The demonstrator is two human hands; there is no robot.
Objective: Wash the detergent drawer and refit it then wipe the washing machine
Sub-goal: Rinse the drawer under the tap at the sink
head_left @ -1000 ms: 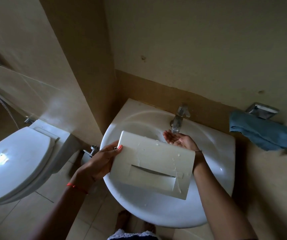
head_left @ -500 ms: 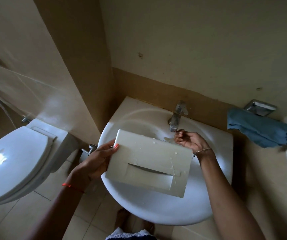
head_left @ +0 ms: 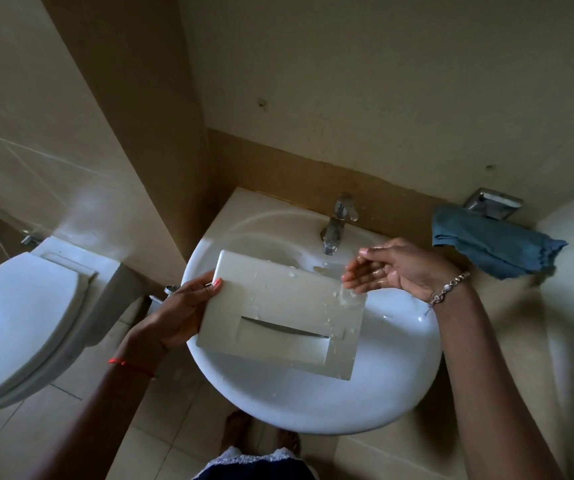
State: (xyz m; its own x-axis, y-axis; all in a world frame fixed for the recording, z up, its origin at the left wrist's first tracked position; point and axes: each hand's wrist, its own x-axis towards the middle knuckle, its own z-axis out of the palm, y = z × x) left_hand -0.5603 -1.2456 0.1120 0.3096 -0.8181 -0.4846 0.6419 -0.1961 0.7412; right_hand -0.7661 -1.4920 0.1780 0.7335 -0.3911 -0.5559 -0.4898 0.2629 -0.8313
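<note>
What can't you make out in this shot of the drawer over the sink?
Head view:
- drawer: its compartments are hidden behind its own front panel.
- left hand: its fingers are behind the drawer; only the thumb shows.
- tap: whether water is running is too faint to tell.
- toilet: cut off by the left edge.

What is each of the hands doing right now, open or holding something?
Left hand: grips the detergent drawer by its left edge.
Right hand: open, wet, holds nothing.
</note>
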